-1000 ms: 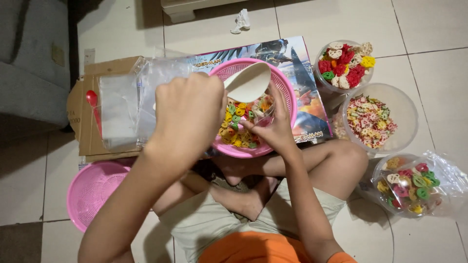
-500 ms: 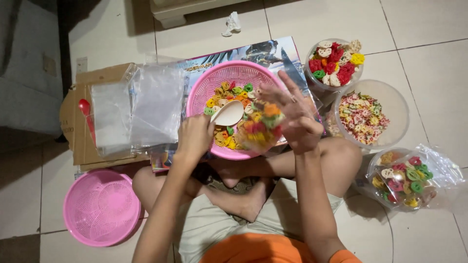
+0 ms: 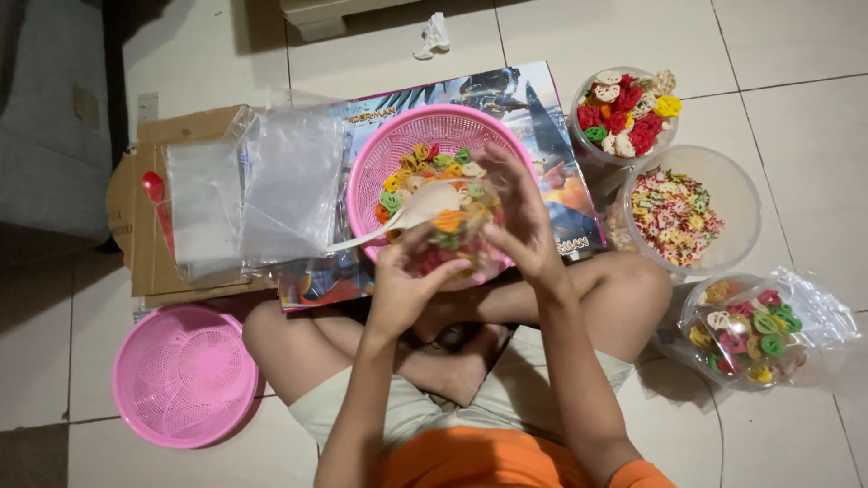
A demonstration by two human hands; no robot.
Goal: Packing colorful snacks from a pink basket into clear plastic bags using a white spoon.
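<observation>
I sit cross-legged on the tiled floor. Both hands hold a small clear plastic bag (image 3: 452, 233) filled with colourful crackers, just above the near rim of a pink basket (image 3: 380, 158). My left hand (image 3: 402, 285) grips the bag from below and the left. My right hand (image 3: 520, 226) pinches its right side. A white spoon (image 3: 425, 203) lies in the basket on loose crackers (image 3: 425, 167), its handle pointing left over the rim.
A stack of clear bags (image 3: 253, 185) lies on cardboard with a red spoon (image 3: 155, 194). A second pink basket (image 3: 185, 375) sits at lower left. Three clear containers of crackers (image 3: 628, 108) (image 3: 692, 217) (image 3: 750, 330) stand at right. A printed box (image 3: 551, 136) lies under the basket.
My left hand has let go of the white spoon, which now rests in the basket, and has joined my right hand on the filled bag.
</observation>
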